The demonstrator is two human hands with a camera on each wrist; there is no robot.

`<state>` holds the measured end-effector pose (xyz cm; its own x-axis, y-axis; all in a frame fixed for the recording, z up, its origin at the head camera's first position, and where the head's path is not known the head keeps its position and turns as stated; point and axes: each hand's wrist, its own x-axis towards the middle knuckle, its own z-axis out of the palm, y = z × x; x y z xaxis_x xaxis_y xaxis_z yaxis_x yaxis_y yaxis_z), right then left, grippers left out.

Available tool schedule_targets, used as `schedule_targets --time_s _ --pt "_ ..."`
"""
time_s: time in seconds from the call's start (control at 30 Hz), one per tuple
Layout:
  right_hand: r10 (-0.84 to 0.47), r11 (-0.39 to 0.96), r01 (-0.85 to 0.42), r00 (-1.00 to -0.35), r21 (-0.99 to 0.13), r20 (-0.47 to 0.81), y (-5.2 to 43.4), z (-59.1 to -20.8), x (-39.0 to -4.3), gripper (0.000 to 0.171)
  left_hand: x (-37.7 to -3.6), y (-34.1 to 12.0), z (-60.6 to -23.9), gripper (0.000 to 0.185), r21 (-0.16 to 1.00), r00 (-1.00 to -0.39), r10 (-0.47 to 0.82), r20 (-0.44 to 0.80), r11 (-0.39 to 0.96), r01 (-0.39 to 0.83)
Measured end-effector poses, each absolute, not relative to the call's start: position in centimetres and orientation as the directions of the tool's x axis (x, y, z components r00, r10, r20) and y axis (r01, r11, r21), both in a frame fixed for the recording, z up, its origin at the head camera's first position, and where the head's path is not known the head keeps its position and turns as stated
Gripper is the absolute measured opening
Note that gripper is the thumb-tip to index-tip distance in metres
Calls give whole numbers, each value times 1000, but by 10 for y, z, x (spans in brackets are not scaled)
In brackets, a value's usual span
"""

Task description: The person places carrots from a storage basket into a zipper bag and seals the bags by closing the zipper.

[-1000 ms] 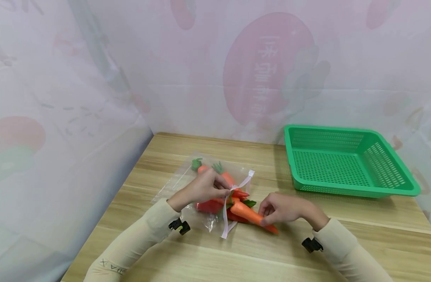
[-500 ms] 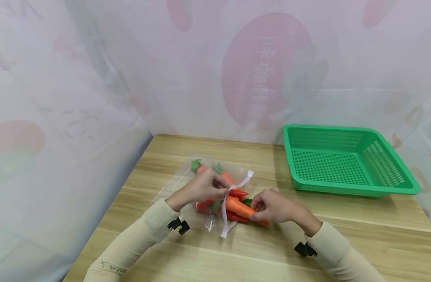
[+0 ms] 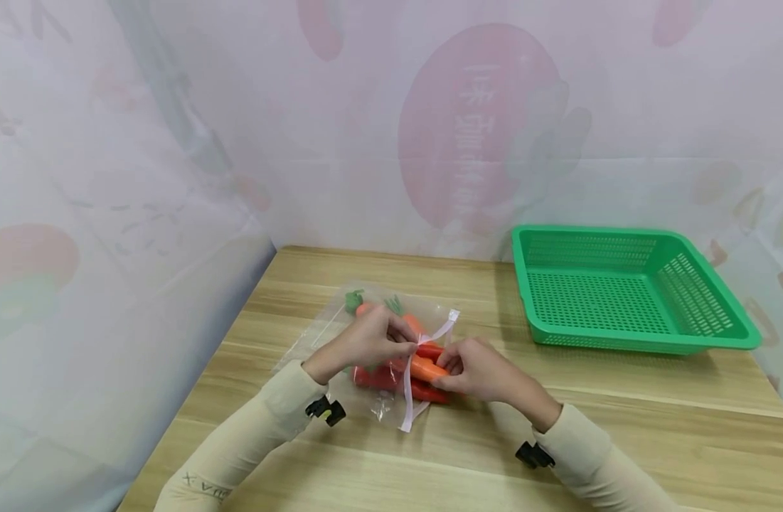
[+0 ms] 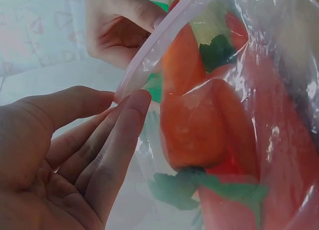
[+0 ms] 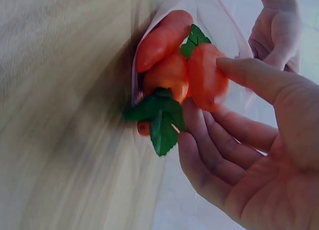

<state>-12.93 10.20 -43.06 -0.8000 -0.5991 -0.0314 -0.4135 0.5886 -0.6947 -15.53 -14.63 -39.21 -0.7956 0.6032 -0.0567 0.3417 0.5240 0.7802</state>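
Note:
My left hand (image 3: 365, 345) pinches the pale zip edge (image 3: 407, 398) of a clear plastic bag (image 3: 327, 323), which lies flat on the table. Between the thumb and fingers of my right hand (image 3: 479, 370) is an orange carrot (image 3: 424, 369), its leafy end inside the bag and its tip in my grasp at the mouth. Other carrots and red pieces are in the bag, seen through the film in the left wrist view. A red, tapering vegetable (image 3: 431, 392) pokes out beside the carrot. Green leaves (image 5: 167, 120) stick out below my right fingers.
A green plastic basket (image 3: 641, 343) with perforated walls stands at the back right of the wooden table (image 3: 289, 462). Printed pale cloth (image 3: 340, 192) hangs behind the table and along the left side.
My right hand has moved left, pushing the carrot deeper into the bag, so less of it shows outside. My left hand has stayed at the bag's edge.

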Motion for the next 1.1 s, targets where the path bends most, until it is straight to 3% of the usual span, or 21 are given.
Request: schedule_targets --time_s 0.57,0.9,1.1 --pt "-525 512 -419 -844 -750 113 75 -447 -118 17 -156 -145 -398 10 768 -784 620 -14 509 389" --pt "-533 512 -494 -824 -703 192 67 -451 -111 10 -157 -146 -401 11 789 -773 634 11 470 396" --pt "-550 543 -537 -809 -645 210 79 -435 -113 16 -156 -146 -403 10 789 -774 633 10 471 395"
